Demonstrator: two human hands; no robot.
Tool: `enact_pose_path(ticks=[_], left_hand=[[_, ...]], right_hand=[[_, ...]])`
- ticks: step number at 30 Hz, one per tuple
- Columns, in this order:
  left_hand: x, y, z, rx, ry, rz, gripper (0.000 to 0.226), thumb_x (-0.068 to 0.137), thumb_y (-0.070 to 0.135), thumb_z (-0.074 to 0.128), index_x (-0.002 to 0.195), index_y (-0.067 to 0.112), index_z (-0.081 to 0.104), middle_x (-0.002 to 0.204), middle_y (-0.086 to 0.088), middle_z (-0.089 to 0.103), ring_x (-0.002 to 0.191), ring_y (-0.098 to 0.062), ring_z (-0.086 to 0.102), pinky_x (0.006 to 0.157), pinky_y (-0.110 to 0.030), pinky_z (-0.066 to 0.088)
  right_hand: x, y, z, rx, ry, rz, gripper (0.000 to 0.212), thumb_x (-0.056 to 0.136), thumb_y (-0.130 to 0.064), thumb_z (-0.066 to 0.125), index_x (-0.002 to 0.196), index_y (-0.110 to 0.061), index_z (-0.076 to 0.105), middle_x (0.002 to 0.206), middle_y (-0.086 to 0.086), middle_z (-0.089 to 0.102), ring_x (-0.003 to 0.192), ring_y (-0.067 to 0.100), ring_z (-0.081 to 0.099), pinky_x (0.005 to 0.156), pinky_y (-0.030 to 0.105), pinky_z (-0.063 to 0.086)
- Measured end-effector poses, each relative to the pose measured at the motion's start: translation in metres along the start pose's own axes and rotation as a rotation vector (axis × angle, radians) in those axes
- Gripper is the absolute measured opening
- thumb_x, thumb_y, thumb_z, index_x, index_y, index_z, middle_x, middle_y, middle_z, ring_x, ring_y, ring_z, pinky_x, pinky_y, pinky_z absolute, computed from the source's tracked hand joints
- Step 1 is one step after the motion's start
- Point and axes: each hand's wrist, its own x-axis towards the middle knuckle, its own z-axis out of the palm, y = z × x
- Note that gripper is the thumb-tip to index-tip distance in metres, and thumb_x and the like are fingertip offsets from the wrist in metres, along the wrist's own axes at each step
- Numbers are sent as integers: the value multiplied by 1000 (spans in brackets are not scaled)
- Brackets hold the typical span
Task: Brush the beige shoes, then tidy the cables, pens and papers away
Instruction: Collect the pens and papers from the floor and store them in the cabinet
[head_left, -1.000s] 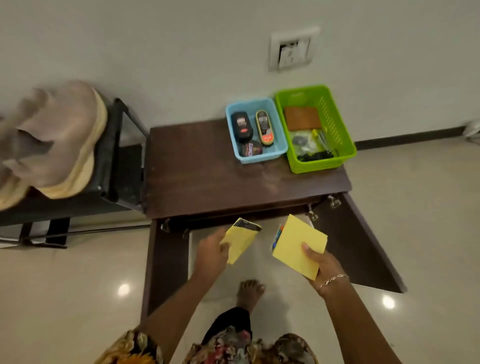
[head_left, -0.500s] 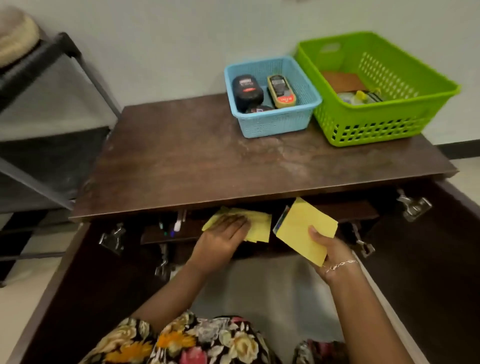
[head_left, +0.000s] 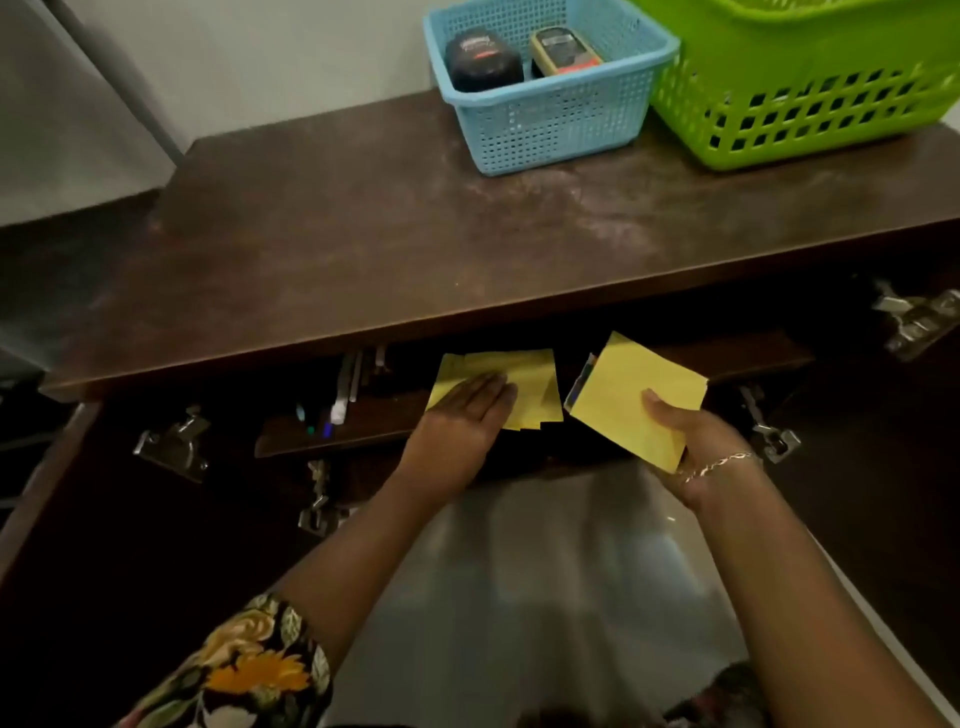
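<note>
Two hands work the paper-tidying step: our left hand (head_left: 462, 421) lies flat, fingers straight, on loose yellow paper sheets (head_left: 535, 384) on the dark shelf (head_left: 363, 423) under the brown wooden desk (head_left: 415, 249), centre frame. Our right hand (head_left: 696, 441) grips a second yellow stack (head_left: 623, 410), which probably goes beside them next.

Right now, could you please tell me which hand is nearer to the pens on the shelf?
Left. The left hand presses yellow papers just right of the pens; the right hand holds a yellow stack farther right.
</note>
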Motion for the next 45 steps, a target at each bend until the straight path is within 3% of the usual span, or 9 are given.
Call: enact_pose_path(ticks=[5,9,13,24,27,31,36,41,45], left_hand=[[-3,-1,-23,-113,163,-139,41,72,3,38,96,6,71,84,-12,72,71,-25,70,54,-27,53],[16,-3,-51,-729,339,-900,33,91,11,56,59,4,52,52,-10,50,45,-12,50,50,-25,30],[34,-14,-45,-1184,282,-1309,36,88,7,61,122,2,53,116,-5,57,106,-17,52,74,-18,34],[23,11,-50,-419,42,-1005,21,93,15,51,91,-5,58,83,-17,56,86,-33,53,82,-38,44],[20,35,-48,-828,134,-1028,23,94,24,51,101,4,61,99,-11,63,98,-30,60,79,-37,49],[34,49,-59,-1743,-166,-1220,58,92,53,36,104,2,60,99,-17,69,92,-27,67,72,-38,58],[43,42,-58,-2013,-196,-1153,30,91,30,52,103,5,64,97,-13,69,86,-24,66,74,-36,54],[42,43,-49,-1960,-51,-1233,27,82,-11,55,105,2,56,92,-14,65,80,-25,63,68,-35,52],[45,41,-48,-1785,26,-1073,31,78,-14,60,87,15,58,98,-8,62,96,-30,60,84,-45,49]], right_hand=[[-4,0,-4,18,21,12,9,87,-8,58,84,-15,57,85,2,62,75,16,60,47,24,54],[-1,5,-4,17,-5,4,8,86,-7,59,86,-15,57,87,3,63,77,17,61,48,25,55],[-3,8,1,-15,-34,-8,14,86,-6,59,100,-10,57,89,5,62,79,20,60,58,31,55],[-18,10,1,-89,0,-56,11,85,0,55,88,-11,58,85,7,62,75,23,59,57,31,53],[-24,10,8,-111,-15,-232,22,84,7,51,98,-9,57,85,3,62,76,20,59,57,30,52],[-33,13,13,-595,-130,-928,34,76,1,57,94,-28,54,86,-10,61,74,7,57,65,17,45],[-27,31,7,-1254,-139,-1502,38,66,-3,45,97,-24,51,104,-4,68,103,9,54,85,21,41],[-27,27,2,-1396,-228,-1462,55,56,4,45,100,-28,50,114,-3,65,117,8,45,96,28,40],[-23,6,-1,-961,-238,-1091,54,75,7,45,114,-30,54,128,-3,52,125,12,43,106,30,37]])
